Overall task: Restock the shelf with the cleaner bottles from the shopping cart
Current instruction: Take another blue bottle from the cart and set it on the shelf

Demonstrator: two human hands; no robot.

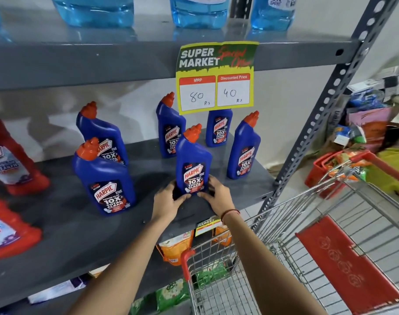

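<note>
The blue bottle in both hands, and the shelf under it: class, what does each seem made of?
Blue bottle: apparently glossy moulded plastic, given soft highlights, with an orange-red cap and printed label. Shelf: probably grey painted metal, matt with faint reflections; its upright is perforated.

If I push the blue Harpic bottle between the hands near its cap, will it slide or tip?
The Harpic bottle would probably tip: it is tall, with a narrow base and an angled neck. Its glossy plastic looks rigid and perhaps slippery, so both hands hold it low.

Blue bottles (193,164) read "HARPIC"; the price sign (215,77) says 80, 40.
</note>
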